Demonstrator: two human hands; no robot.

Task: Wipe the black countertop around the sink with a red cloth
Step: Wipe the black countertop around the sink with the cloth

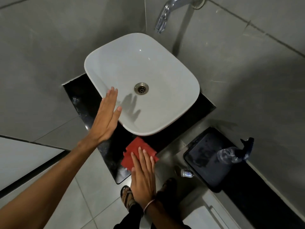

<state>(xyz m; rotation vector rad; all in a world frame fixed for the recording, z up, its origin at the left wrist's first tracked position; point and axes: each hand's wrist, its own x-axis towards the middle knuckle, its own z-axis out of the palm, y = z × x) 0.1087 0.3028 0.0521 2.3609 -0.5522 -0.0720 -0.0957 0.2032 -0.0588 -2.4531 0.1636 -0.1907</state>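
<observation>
The white sink (142,71) fills the middle of my view, a rounded basin sitting on the black countertop (82,103), which shows as dark strips on its left, near and right sides. Grey wall tiles (49,47) lie beyond, with a chrome faucet (163,19) at the far right of the basin.

My left hand (107,116) reaches out from the near left, arm long and straight, fingers extended and held together, flat and holding nothing; it is over the sink's left rim, and I cannot tell whether it touches.

My right hand (143,174) comes in from the near edge, palm down, fingers spread slightly, pressing flat on the red cloth (137,151) rather than gripping it. The cloth lies crumpled on the countertop's near strip, just in front of the sink.

To the right, lower down, a dark bin (208,159) stands with a clear spray bottle (231,154) at its far right side. A small bottle (187,173) sits just left of the bin.
</observation>
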